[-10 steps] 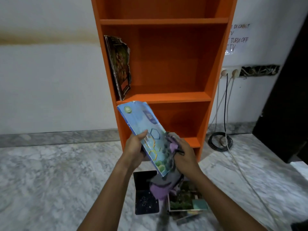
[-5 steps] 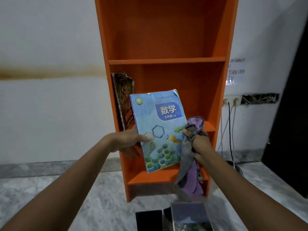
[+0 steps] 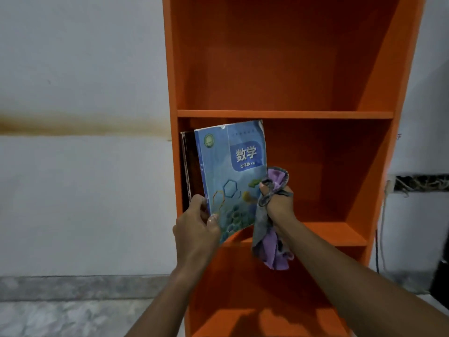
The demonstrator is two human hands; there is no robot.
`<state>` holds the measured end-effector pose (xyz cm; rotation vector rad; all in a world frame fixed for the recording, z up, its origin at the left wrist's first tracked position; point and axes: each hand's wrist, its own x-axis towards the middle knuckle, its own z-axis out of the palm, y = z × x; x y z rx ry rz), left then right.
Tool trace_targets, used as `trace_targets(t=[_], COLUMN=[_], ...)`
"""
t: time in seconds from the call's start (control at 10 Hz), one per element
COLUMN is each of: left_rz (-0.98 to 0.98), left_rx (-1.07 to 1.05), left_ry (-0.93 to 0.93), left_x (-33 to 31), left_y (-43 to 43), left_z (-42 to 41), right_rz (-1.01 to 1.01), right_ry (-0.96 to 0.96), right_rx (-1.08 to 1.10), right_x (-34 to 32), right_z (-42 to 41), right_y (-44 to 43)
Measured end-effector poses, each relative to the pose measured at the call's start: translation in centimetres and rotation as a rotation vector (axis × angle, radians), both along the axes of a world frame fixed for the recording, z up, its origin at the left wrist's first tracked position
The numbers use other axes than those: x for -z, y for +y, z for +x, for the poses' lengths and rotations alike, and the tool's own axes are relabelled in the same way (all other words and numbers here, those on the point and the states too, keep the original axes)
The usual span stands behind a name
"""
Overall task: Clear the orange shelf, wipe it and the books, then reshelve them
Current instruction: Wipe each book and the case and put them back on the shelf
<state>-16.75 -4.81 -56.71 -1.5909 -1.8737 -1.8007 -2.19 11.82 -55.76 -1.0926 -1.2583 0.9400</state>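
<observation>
A blue textbook point(image 3: 233, 171) with hexagons on its cover stands nearly upright in the middle compartment of the orange shelf point(image 3: 284, 114). My left hand point(image 3: 196, 222) grips its lower left corner. Behind it a dark book point(image 3: 189, 164) leans against the shelf's left wall. My right hand point(image 3: 277, 200) is closed around a purple and grey cloth point(image 3: 272, 242) that hangs down from the fist, and it touches the blue book's right edge. The rest of the compartment to the right holds nothing.
A white wall point(image 3: 80, 81) with a brown stain line runs along the left. A wall socket with cables point(image 3: 391, 188) sits to the right of the shelf. Marble floor point(image 3: 60, 319) shows at the bottom left.
The blue book has gone up and into the middle compartment, next to the dark book. Both hands moved forward with it, and the view has risen so the floor books are out of sight.
</observation>
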Motion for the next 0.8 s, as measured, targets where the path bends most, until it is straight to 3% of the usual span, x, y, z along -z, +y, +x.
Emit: trace_targets(t=[0.1,0.3,0.5,0.8], left_rz=[0.052,0.055,0.036,0.033], left_rx=[-0.127,-0.247,-0.269,-0.239], left_ry=[0.029,0.009,-0.117,-0.185], left_x=[0.5,2.1,2.7,2.9], left_y=[1.8,4.2,4.0,3.5], left_z=[-1.1,-2.4,-2.7,-2.9], right_rz=[0.044,0.034,0.018,0.073], right_ry=[-0.051,-0.120,-0.117,-0.170], right_rx=[0.108,-0.052,-0.269,-0.231], right_x=[1.7,3.0,5.9,5.8], right_z=[-3.8,-9.2,-12.2,-11.4], right_y=[3.4,2.0,2.3,1.0])
